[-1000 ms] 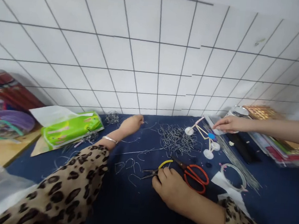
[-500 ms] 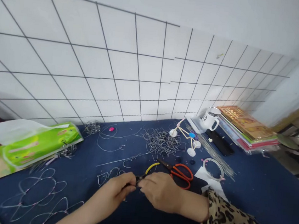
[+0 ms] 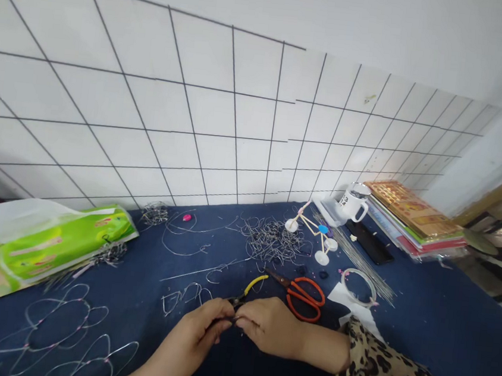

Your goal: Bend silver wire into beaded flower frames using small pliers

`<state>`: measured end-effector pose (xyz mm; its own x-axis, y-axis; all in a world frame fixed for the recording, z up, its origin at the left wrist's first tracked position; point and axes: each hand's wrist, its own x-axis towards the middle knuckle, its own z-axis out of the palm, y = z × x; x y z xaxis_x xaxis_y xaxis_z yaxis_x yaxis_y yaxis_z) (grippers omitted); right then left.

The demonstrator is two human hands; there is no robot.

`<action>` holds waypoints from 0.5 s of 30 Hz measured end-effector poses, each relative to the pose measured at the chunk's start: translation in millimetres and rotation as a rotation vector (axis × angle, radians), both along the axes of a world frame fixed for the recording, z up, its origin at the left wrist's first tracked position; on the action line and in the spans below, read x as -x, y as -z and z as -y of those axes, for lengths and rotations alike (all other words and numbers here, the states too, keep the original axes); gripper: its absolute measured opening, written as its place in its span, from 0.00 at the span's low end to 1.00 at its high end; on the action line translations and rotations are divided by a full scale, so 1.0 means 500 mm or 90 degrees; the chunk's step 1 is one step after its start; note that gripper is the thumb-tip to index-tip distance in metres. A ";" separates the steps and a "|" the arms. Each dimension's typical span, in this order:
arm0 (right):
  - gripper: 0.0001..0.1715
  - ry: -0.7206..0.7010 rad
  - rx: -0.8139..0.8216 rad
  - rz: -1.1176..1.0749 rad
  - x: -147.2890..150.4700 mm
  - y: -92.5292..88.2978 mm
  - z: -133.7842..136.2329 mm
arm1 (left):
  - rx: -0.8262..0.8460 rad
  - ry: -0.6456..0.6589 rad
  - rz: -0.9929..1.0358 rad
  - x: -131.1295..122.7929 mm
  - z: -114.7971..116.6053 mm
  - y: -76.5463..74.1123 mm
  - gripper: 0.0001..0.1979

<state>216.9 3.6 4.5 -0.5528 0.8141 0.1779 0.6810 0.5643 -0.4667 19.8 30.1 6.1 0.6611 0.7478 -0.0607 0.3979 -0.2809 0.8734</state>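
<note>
My left hand [image 3: 201, 329] and my right hand [image 3: 270, 326] meet fingertip to fingertip low over the table, both closed in a pinch. Between them is something small and dark, mostly hidden by the fingers. Just beyond the fingertips are pliers with a yellow handle [image 3: 256, 284]; their dark jaws are partly covered by my hands. Scissors with orange handles [image 3: 306, 298] lie behind my right hand. Bent pieces of silver wire [image 3: 186, 296] lie beyond my left hand. Two flower-shaped wire loops [image 3: 55, 317] with pink beads rest at the lower left.
A tangle of wire scraps [image 3: 272, 241] lies at the back, beside a stick model with white discs [image 3: 322, 257]. Straight wires [image 3: 363, 265], a wire coil [image 3: 359, 286], a white mug [image 3: 354, 204] and stacked books [image 3: 418, 217] are on the right. A green packet [image 3: 65, 246] is on the left.
My hands have shifted slightly down and towards me, and more of the pliers shows beyond the fingertips. The fingers remain pinched together. The view has moved slightly.
</note>
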 end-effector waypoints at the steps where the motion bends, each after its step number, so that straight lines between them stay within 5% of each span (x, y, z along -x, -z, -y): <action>1: 0.12 0.016 0.033 -0.032 0.002 0.000 -0.001 | -0.014 -0.001 -0.012 0.002 0.000 0.001 0.08; 15: 0.10 0.128 0.350 -0.338 0.019 0.009 -0.011 | -0.090 0.024 -0.029 0.013 -0.013 0.020 0.13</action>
<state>207.2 9.2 0.1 -0.3389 0.9374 -0.0803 0.3534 0.0478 -0.9343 13.1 36.4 -4.0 0.6876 0.7259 0.0123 0.4237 -0.4151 0.8051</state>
